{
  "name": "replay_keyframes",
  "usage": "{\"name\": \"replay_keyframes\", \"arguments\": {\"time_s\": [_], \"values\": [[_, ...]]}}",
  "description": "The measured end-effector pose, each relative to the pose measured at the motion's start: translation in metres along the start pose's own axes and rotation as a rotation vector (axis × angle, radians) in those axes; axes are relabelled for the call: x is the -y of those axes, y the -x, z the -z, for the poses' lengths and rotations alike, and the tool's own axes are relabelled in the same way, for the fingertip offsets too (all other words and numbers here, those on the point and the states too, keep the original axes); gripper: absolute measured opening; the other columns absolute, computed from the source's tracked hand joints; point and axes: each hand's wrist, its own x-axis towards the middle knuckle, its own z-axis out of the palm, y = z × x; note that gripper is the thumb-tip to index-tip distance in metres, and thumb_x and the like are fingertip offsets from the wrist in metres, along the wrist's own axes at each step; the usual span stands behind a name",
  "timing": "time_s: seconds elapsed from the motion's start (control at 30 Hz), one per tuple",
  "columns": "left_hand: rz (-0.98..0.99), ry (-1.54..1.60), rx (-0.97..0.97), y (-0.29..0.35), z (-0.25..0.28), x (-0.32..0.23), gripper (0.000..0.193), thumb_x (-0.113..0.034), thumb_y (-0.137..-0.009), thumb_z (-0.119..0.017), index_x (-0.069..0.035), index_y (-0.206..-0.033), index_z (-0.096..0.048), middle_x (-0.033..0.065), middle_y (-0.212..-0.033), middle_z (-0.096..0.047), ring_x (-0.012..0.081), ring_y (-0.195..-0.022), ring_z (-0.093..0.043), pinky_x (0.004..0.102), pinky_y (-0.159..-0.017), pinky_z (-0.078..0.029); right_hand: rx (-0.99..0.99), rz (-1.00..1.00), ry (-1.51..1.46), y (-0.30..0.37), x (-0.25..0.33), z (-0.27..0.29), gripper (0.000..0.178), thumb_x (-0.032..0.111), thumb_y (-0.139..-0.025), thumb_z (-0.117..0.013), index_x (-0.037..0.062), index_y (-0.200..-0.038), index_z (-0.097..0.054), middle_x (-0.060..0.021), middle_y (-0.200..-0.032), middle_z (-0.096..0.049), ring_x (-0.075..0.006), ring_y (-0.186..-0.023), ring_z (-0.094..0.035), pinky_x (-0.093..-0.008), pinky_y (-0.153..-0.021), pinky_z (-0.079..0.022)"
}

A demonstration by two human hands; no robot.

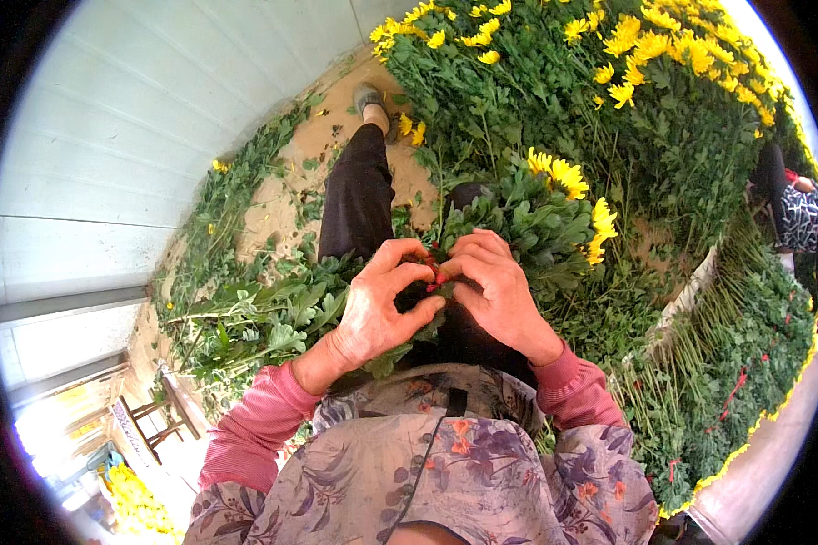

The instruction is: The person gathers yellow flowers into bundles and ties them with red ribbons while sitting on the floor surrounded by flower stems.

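Observation:
A bunch of yellow chrysanthemums (527, 213) lies across my lap, its blooms to the right and its leafy stems (273, 318) reaching out to the left. Around its middle runs a red tie (434, 275). My left hand (386, 295) pinches the tie from the left, thumb and fingers closed together. From the other side my right hand (495, 286) grips the same tie with bent fingers. Both sets of fingertips nearly meet over the bunch, and they hide most of the tie and how it is fastened.
Heaped yellow chrysanthemums (627, 118) fill the far right. Tied bunches (745, 372) are stacked at my right, near another person's patterned garment (800, 218). Loose leaves and stems (214, 236) litter the floor beside a pale wall (118, 136). A wooden stool (154, 418) stands at lower left.

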Motion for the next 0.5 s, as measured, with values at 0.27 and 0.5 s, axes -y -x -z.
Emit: {"name": "replay_keyframes", "arguments": {"time_s": [0.27, 0.5], "values": [[0.07, 0.015, 0.034, 0.002, 0.003, 0.005, 0.016, 0.0, -0.072, -0.072, -0.001, -0.085, -0.063, 0.0133, -0.105, -0.054, 0.0291, -0.097, -0.058, 0.0369, -0.082, -0.049, 0.021, -0.037, -0.104, -0.003, 0.005, 0.008, 0.033, -0.003, -0.068, -0.07, 0.0054, -0.099, -0.061, -0.0081, -0.086, -0.063, -0.0299, -0.098, -0.058, -0.0421, -0.094, -0.044], [0.082, 0.013, 0.039, 0.0, 0.002, 0.009, 0.017, 0.001, -0.072, -0.072, 0.0, -0.084, -0.06, 0.0132, -0.104, -0.052, 0.0285, -0.094, -0.057, 0.0349, -0.08, -0.047, -0.037, 0.038, 0.104, -0.003, 0.012, 0.007, 0.041, -0.002, -0.066, -0.073, 0.0049, -0.103, -0.06, -0.0066, -0.084, -0.057, -0.0312, -0.097, -0.055, -0.0397, -0.083, -0.047]]}}
